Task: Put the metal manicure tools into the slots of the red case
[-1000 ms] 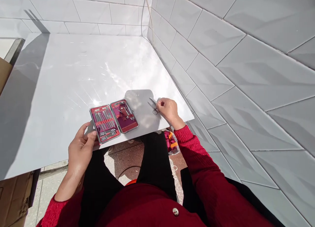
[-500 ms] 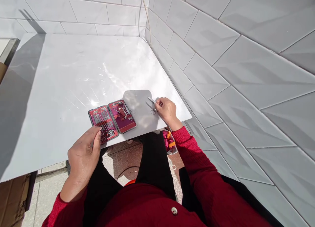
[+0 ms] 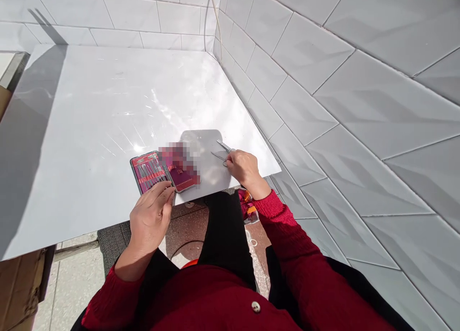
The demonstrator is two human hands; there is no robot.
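Observation:
On the table lies an open manicure case [image 3: 187, 183], red and purple inside, with several slim metal tools strapped in its left half. Part of the right half is blurred by pixelation. My left hand [image 3: 151, 216] is at the near edge of the case by the hinge, fingertips closed together; what they pinch cannot be made out. Right of the case, small scissors [image 3: 218, 155] rest with blades pointing left, and my right hand [image 3: 243, 168] is closed at their handle loops. Just beyond them, a nail clipper [image 3: 224, 145] reaches up to my right knuckles.
The white table [image 3: 89, 96] meets tiled walls at the back and right [image 3: 287, 106]. A thin cable [image 3: 215, 19] hangs in the corner. Below the table's front edge is a bag with magenta and orange parts [image 3: 247, 206]. A cardboard box [image 3: 21, 288] stands at lower left.
My left hand has moved right and over the near part of the case, covering its lower left section. My right hand has shifted slightly down, toward the scissors' handles.

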